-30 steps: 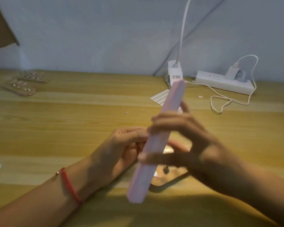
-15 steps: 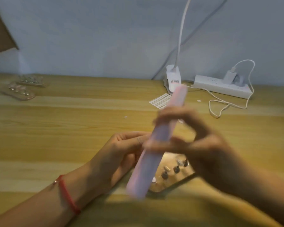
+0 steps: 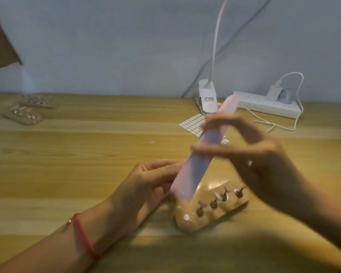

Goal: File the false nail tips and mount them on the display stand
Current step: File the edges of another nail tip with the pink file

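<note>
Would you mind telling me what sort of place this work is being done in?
Probably a home or small-studio nail-craft desk: a wooden table against a plain wall, a clip-on lamp and power strip at the back, and a pegged display stand in front.

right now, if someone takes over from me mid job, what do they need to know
Right hand grips the pink file, slanted over the display stand. Left hand pinches at the file's edge; the nail tip there is hidden.
Done: four pegs look fitted with tips, though blurred.
To do: finish filing, mount on the nearest peg, which shows only a white dot.
</note>
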Available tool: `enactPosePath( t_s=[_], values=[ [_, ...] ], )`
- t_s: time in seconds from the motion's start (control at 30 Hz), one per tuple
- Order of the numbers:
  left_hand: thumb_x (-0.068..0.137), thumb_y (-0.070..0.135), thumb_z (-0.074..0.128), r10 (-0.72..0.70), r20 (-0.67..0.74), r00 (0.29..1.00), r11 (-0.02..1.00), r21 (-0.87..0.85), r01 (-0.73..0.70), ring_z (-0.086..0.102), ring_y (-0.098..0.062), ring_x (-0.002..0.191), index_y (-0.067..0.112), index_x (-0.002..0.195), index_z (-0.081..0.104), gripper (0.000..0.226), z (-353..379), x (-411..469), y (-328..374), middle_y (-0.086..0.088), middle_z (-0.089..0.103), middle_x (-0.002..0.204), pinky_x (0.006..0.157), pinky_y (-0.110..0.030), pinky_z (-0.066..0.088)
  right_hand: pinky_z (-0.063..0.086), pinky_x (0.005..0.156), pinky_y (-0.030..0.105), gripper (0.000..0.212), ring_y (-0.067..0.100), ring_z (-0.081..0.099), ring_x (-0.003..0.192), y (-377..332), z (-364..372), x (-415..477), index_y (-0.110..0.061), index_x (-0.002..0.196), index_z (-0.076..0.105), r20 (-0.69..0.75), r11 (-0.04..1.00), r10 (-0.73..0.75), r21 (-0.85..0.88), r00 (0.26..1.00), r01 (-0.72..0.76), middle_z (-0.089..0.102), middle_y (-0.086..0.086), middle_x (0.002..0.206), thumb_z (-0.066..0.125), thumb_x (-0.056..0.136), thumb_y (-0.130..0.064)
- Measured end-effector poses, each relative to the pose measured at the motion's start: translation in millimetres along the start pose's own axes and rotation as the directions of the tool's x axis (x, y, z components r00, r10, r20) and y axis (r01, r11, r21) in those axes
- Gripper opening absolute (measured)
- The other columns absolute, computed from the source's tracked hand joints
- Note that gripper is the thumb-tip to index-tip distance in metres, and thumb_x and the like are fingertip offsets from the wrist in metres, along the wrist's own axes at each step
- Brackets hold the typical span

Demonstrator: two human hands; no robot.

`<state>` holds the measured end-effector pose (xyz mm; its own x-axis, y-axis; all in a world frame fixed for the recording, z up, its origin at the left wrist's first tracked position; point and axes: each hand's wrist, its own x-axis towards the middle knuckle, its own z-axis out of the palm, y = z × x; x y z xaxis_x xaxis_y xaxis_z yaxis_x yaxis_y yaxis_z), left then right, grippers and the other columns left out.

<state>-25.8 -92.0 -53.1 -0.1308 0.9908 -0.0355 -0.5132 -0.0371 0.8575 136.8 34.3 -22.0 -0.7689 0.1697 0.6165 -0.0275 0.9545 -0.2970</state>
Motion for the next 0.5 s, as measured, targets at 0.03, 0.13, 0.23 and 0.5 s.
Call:
enactPosePath(
  t_s=[0.03,0.13,0.23,0.5],
  values=[
    [0.042,0.036,0.092,-0.008,0.019,1.0,1.0,0.001,0.008,0.069,-0.008,0.063,0.01,0.078,0.079,0.047,1,-1,2,-0.004,0.074,0.073,0.056,-0.016,0.052,0.041,0.103,0.046,0.038,0.03,0.051,0.123,-6,10,-7,-0.018,0.113,0.071,0.037,0.998,-0.07,0.008,0.997,0.069,0.053,0.016,0.124,0.046,0.095,0.005],
    [0.048,0.025,0.087,-0.018,0.007,1.0,1.0,0.005,0.018,0.068,-0.01,0.06,0.008,0.075,0.078,0.033,3,-2,3,-0.006,0.073,0.07,0.053,-0.017,0.052,0.036,0.108,0.048,0.034,0.028,0.05,0.125,-10,14,-9,-0.021,0.113,0.07,0.068,0.986,-0.162,-0.024,0.984,0.164,0.055,0.014,0.123,0.053,0.094,0.001],
    [0.056,0.011,0.076,-0.028,-0.063,0.998,0.999,0.02,0.029,0.062,-0.009,0.064,0.009,0.072,0.078,0.016,3,0,2,-0.005,0.069,0.074,0.056,-0.016,0.05,0.044,0.098,0.045,0.043,0.028,0.052,0.12,3,-3,4,-0.013,0.116,0.065,-0.033,1.0,0.03,-0.008,0.999,-0.03,0.054,0.019,0.122,0.043,0.091,0.015],
    [0.028,0.043,0.093,-0.005,-0.053,0.999,0.999,0.041,0.007,0.063,-0.009,0.059,0.012,0.07,0.079,0.055,0,3,-1,0.001,0.07,0.064,0.054,-0.014,0.05,0.044,0.099,0.039,0.047,0.02,0.051,0.122,2,-3,4,-0.017,0.118,0.063,-0.03,0.999,0.032,0.023,0.999,-0.032,0.054,0.015,0.124,0.047,0.088,0.016]
  ],
)
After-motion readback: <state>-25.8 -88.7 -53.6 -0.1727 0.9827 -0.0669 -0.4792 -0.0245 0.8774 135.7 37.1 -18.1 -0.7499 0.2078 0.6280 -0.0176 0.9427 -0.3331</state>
